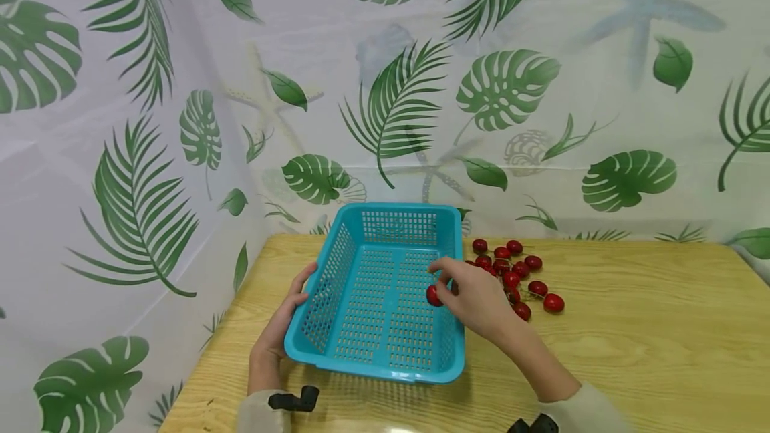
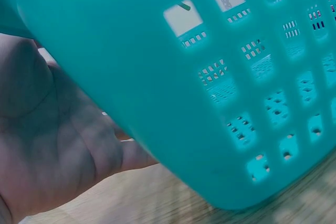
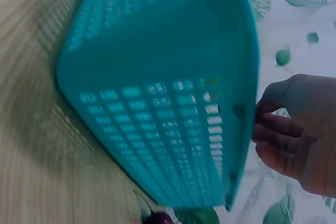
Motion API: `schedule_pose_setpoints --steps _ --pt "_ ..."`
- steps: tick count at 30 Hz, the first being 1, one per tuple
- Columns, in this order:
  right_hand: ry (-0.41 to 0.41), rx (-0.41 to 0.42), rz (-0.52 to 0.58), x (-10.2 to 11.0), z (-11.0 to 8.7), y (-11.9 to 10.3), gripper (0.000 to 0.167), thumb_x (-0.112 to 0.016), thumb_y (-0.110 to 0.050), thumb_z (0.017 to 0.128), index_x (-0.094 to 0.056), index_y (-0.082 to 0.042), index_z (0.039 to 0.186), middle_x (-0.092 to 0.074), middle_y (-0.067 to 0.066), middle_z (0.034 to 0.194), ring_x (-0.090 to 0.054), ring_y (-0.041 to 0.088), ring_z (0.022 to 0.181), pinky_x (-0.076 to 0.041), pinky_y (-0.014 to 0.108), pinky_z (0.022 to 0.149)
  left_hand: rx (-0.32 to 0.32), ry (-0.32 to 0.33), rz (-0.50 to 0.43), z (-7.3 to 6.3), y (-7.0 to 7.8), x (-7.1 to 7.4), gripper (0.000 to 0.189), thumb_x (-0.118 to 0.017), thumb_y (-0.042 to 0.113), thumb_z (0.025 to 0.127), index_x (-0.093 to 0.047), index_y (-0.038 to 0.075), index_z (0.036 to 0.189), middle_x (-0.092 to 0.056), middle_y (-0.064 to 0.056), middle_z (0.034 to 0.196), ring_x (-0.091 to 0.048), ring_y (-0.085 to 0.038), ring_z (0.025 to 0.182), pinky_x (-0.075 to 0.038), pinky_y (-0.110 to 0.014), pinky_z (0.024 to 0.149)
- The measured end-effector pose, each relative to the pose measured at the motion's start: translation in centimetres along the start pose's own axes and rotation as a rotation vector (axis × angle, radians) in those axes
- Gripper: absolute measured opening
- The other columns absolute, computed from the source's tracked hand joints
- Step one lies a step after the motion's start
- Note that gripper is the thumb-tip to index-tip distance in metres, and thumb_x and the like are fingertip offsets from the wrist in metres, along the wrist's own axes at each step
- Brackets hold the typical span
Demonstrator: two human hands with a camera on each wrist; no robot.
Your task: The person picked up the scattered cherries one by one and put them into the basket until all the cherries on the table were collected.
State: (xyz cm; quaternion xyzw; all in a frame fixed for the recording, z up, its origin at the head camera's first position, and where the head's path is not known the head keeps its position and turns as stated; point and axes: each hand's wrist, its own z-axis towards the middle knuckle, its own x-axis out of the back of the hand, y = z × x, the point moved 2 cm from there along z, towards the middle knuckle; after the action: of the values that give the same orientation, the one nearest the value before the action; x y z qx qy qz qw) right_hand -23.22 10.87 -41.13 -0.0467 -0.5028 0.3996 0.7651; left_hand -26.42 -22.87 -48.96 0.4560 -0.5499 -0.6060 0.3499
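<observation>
In the head view a blue plastic basket (image 1: 391, 299) with slotted walls and base stands on the wooden table. My left hand (image 1: 278, 323) lies along its left side, with fingertips at the outer edge of the rim. The left wrist view shows that palm (image 2: 58, 135) beside the basket wall (image 2: 94, 56), with part of the fingers hidden behind it. Over the basket's right side, my right hand (image 1: 478, 296) pinches a red cherry (image 1: 434, 295) between thumb and finger. In the right wrist view, the right hand (image 3: 299, 135) is past the rim, its fingertips hidden there.
Several red cherries (image 1: 521, 269) with stems lie in a loose group right of the basket, partly behind my right hand. The wooden table (image 1: 637, 326) extends to the right. A leaf-patterned sheet (image 1: 421, 85) hangs behind and along the left edge.
</observation>
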Motion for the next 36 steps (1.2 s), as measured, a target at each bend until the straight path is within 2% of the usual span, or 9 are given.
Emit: schedule_pose_setpoints --steps 4,7,11,14,17,22,28,33,36 --pt "-0.105 0.047 0.019 -1.8 -0.1 -1.3 0.016 -0.064 -0.004 0.09 -0.068 -0.014 0.103 -0.07 -0.004 0.082 -0.046 0.0 0.057 -0.036 0.021 0.048 0.005 -0.001 -0.01 0.1 0.1 -0.2 0.061 -0.024 0.017 0.102 -0.01 0.026 0.16 -0.009 -0.014 0.164 -0.023 -0.046 0.142 -0.037 -0.044 0.104" --pt "-0.238 0.093 0.011 -3.0 -0.5 -1.8 0.009 -0.063 -0.008 0.091 -0.067 -0.014 0.098 -0.07 -0.004 0.082 -0.048 0.0 0.059 -0.038 0.021 0.05 0.035 0.018 0.024 -0.2 0.0 -0.1 0.059 -0.027 0.021 0.102 -0.014 0.032 0.159 -0.009 -0.009 0.164 -0.026 -0.045 0.139 -0.042 -0.043 0.095" --pt "-0.412 0.133 -0.053 -3.9 -0.9 -2.2 0.005 -0.064 -0.013 0.091 -0.066 -0.015 0.089 -0.06 -0.01 0.071 -0.047 0.003 0.059 -0.038 0.022 0.051 0.04 0.009 0.037 -0.3 0.0 0.1 0.059 -0.028 0.022 0.102 -0.013 0.034 0.159 -0.007 -0.007 0.164 -0.024 -0.045 0.14 -0.041 -0.043 0.094" --pt "-0.483 0.144 -0.112 -4.2 -0.9 -2.3 0.014 -0.066 -0.014 0.09 -0.062 -0.02 0.078 -0.051 -0.013 0.063 -0.042 0.004 0.055 -0.035 0.023 0.05 0.037 0.018 0.043 -0.4 -0.1 0.2 0.06 -0.028 0.021 0.102 -0.014 0.032 0.159 -0.006 -0.007 0.164 -0.024 -0.044 0.139 -0.041 -0.041 0.095" --pt "-0.52 0.148 -0.134 -4.3 -0.9 -2.4 0.023 -0.066 -0.013 0.088 -0.056 -0.023 0.069 -0.048 -0.013 0.061 -0.042 0.004 0.054 -0.036 0.024 0.05 0.029 0.037 0.037 -0.4 -0.2 0.2 0.06 -0.027 0.019 0.101 -0.014 0.03 0.159 -0.008 -0.009 0.164 -0.025 -0.043 0.137 -0.041 -0.041 0.095" --pt "-0.552 0.139 -0.154 -4.3 -0.8 -2.4 0.026 -0.066 -0.01 0.084 -0.055 -0.023 0.064 -0.046 -0.012 0.057 -0.042 0.005 0.052 -0.035 0.024 0.049 0.007 0.025 -0.02 0.1 -0.2 0.0 0.063 -0.026 0.013 0.099 -0.011 0.024 0.159 -0.01 -0.015 0.164 -0.024 -0.044 0.141 -0.037 -0.042 0.102" --pt "-0.542 0.151 -0.225 -4.5 -0.7 -2.6 0.028 -0.067 -0.011 0.085 -0.058 -0.022 0.06 -0.047 -0.011 0.054 -0.042 0.007 0.052 -0.036 0.025 0.048 0.023 0.035 0.057 -0.4 -0.3 0.3 0.063 -0.029 0.019 0.098 -0.015 0.032 0.158 -0.008 -0.013 0.163 -0.03 -0.047 0.134 -0.045 -0.045 0.09" --pt "-0.541 0.133 -0.261 -4.7 -0.7 -2.6 0.01 -0.068 -0.016 0.088 -0.077 -0.015 0.082 -0.07 -0.005 0.074 -0.065 0.014 0.07 -0.051 0.03 0.059 0.021 0.029 0.071 -0.4 -0.2 0.4 0.063 -0.029 0.02 0.099 -0.014 0.032 0.158 -0.008 -0.012 0.163 -0.031 -0.048 0.134 -0.045 -0.046 0.09" --pt "-0.522 0.12 -0.256 -4.6 -0.8 -2.6 0.015 -0.07 -0.018 0.088 -0.079 -0.015 0.1 -0.076 -0.002 0.093 -0.071 0.02 0.088 -0.054 0.033 0.067 0.029 0.041 0.073 -0.3 -0.2 0.4 0.062 -0.03 0.021 0.099 -0.016 0.033 0.158 -0.01 -0.012 0.163 -0.031 -0.048 0.134 -0.045 -0.046 0.09"
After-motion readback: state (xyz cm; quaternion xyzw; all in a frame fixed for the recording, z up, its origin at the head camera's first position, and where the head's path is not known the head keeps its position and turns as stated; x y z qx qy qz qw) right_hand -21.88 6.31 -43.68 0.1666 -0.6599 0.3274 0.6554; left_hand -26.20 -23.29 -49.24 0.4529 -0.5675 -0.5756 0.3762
